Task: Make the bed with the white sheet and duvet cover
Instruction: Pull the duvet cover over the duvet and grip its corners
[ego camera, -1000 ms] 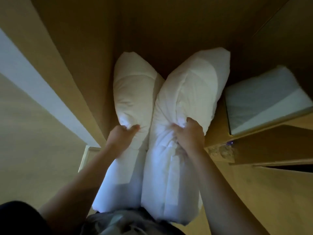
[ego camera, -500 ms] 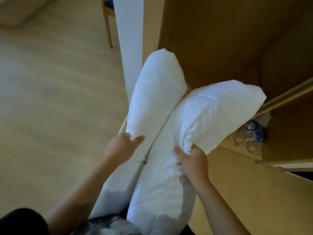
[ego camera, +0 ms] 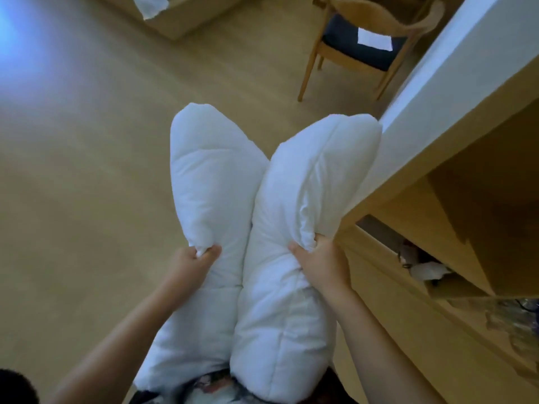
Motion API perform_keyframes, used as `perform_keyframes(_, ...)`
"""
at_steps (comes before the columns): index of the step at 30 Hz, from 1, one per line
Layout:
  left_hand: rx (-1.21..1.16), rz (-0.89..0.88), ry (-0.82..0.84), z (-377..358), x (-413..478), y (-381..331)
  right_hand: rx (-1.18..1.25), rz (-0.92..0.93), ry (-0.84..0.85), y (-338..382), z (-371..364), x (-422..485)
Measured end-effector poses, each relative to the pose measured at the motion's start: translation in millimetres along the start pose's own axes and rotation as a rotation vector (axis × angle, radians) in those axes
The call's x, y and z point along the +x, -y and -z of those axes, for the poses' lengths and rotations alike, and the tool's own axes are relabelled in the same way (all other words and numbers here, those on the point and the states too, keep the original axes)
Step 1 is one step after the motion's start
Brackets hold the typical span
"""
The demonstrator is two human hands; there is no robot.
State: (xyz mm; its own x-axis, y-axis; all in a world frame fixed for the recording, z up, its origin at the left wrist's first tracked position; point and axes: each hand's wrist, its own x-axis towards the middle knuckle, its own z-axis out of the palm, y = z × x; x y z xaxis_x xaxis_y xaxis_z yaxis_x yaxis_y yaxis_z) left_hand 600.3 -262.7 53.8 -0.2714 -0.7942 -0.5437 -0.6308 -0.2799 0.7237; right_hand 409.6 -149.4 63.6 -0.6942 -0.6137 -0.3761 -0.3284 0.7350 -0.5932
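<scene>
The left hand (ego camera: 192, 265) and right hand (ego camera: 322, 265) are pinching the white duvet (ego camera: 288, 313) mid-frame, fingers (ego camera: 319, 242) curled into folds; it is looking soft, bulky, light; deep handfuls should hold.

A light wooden floor (ego camera: 87, 176) is stretching across the left and middle of the view, and a bluish glare is washing over its upper left corner. A wooden chair (ego camera: 376, 13) with a dark seat cushion (ego camera: 344, 43) is standing at the top right, and a white sheet of paper (ego camera: 374, 39) is lying on the cushion. Just beside the chair, a white wall panel (ego camera: 455, 71) is running diagonally down from the right edge. Below the panel, a wooden shelf unit (ego camera: 414, 325) is filling the right side. Small blurred items (ego camera: 423, 268) are sitting in one open compartment, and crinkled clear plastic (ego camera: 513, 322) is lying further along.
</scene>
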Motion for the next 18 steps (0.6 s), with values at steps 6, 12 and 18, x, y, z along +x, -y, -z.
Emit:
perform_keyframes(6, -0.214, 0.043, -0.210, 92, 33, 19, -0.065, 0.181, 0.116, 112, -60, 49)
perform_keyframes(12, -0.328, 0.086, -0.392, 149, 105, 1, -0.036, 0.309, 0.218, 196, -98, 130)
perform_keyframes(18, -0.299, 0.157, -0.467, 186, 226, -59, -0.030, 0.349, 0.308, 286, -114, 262)
